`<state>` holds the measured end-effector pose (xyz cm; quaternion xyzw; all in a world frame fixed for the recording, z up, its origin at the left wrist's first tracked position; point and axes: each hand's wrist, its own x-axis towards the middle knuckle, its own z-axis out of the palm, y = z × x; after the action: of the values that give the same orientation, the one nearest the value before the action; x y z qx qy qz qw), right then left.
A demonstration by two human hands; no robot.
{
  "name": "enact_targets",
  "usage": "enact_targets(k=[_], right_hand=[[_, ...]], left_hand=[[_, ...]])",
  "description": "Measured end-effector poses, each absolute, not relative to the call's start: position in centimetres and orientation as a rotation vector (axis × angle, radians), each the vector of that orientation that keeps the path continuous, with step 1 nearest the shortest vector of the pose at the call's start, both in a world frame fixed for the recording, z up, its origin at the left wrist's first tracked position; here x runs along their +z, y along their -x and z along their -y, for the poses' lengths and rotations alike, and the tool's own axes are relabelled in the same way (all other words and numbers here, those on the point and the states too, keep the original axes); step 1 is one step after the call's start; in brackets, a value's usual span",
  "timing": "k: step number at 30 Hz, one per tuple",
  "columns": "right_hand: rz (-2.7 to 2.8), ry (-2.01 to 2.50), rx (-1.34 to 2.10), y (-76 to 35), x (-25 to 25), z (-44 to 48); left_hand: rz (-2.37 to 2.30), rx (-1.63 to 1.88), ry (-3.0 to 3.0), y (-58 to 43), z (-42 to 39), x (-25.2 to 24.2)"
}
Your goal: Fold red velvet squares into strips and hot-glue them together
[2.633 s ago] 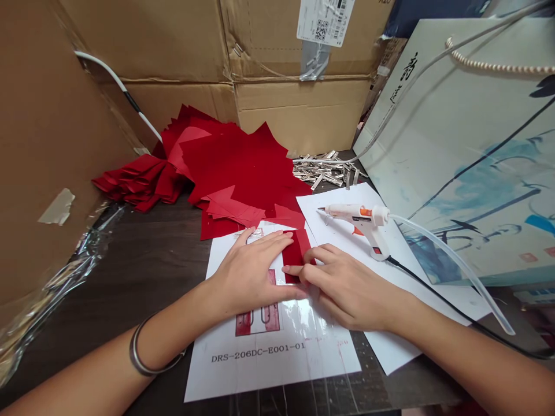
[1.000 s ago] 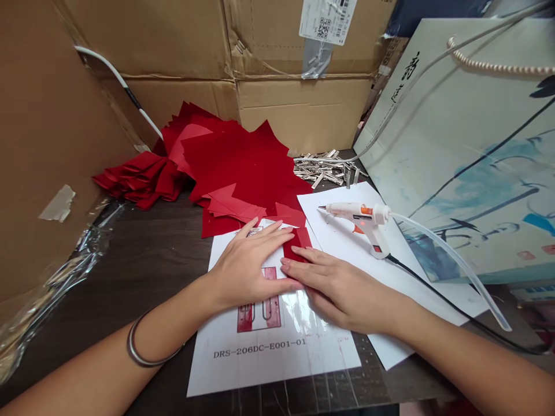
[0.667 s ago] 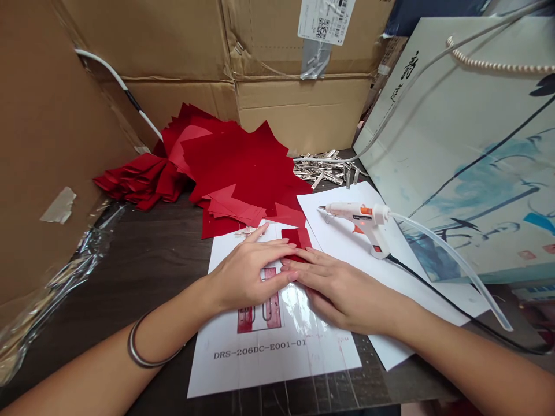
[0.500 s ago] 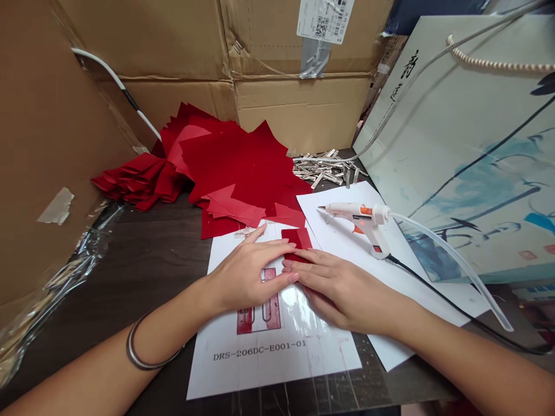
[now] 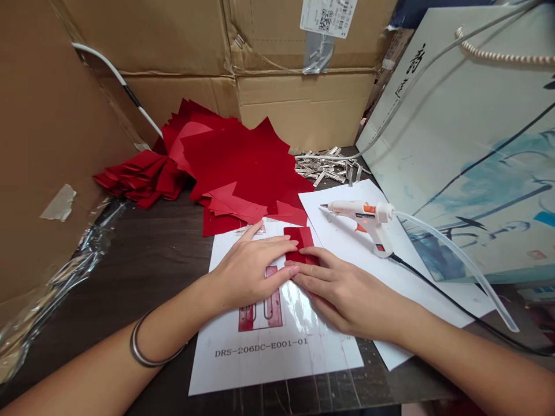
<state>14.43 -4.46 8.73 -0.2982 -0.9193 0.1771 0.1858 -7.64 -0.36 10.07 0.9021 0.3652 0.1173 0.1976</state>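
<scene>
A small folded piece of red felt-like cloth (image 5: 299, 236) lies on the printed white sheet (image 5: 243, 370), showing a darker face and a lighter strip along its right side. My left hand (image 5: 247, 271) rests at the cloth's left edge, fingers and thumb stretched out and apart, fingertips touching it. From the right, my right hand (image 5: 342, 286) reaches over the cloth's lower part with fingers extended and fingertips on it. Its thumb is hidden. The two hands' fingertips nearly meet at the cloth's lower left. Under my left hand, a printed picture (image 5: 260, 318) is partly covered.
A white glue gun (image 5: 364, 219) lies on another white sheet (image 5: 416, 294) at the right, its cord (image 5: 433, 289) running right. Behind are piled red cloth pieces (image 5: 243, 156) and metal hair clips (image 5: 329, 167). Cardboard (image 5: 299, 110) and a painted paper bag (image 5: 468, 150) border the table.
My right index finger has bent and drawn back slightly, baring more of the red cloth. Both hands stay on the cloth. The whole view has shifted slightly.
</scene>
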Motion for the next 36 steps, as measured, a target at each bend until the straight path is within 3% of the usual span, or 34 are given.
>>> enact_targets(k=[20,26,36], right_hand=[[2.687,0.852,0.552,-14.6,9.6,4.2],[2.495,0.899,0.608,-14.5,8.6,4.1],[2.443,0.924,0.497,-14.3,8.4,3.5]], left_hand=[[-1.163,0.292,-2.545,6.9,0.1,9.9],[-1.123,0.255,-2.552,7.1,0.1,10.0],[-1.110,0.224,-2.565,7.4,0.1,9.7]])
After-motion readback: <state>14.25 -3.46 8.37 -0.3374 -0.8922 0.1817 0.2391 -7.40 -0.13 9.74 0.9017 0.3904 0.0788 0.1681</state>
